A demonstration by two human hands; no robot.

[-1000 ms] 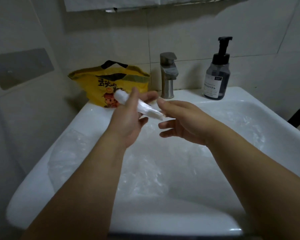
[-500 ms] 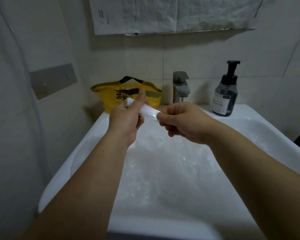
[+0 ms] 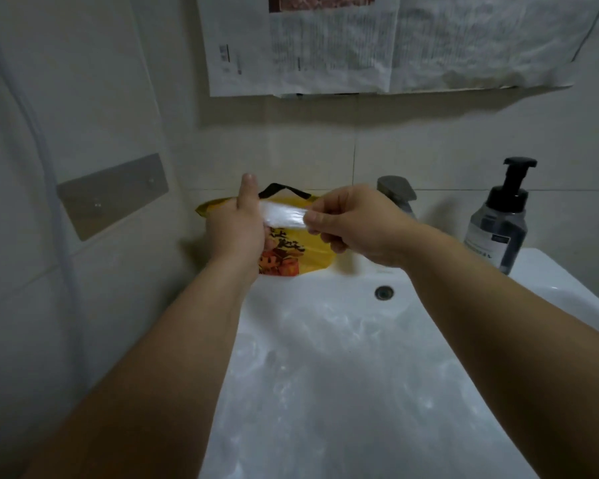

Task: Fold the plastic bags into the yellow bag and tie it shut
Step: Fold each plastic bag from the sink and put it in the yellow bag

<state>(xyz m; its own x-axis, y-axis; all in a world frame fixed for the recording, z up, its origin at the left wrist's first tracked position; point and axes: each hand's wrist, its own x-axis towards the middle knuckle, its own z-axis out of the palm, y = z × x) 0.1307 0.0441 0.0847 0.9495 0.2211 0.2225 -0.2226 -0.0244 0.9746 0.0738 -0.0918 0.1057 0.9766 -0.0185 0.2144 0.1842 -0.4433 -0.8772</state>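
One feed on my end: wide-angle head cam, aimed forward and down across the white ceramic washbasin [image 3: 325, 392] to the pale tiled back wall [image 3: 429, 150]. Close in: left forearm [image 3: 173, 357] and right forearm [image 3: 481, 305] fill the lower frame.

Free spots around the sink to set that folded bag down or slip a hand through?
Bare: sink rim right of the soap bottle; basin wall around the overflow hole, between the forearms. Crowded: back-left corner, taken by the yellow bag; clear plastic covers the basin floor.
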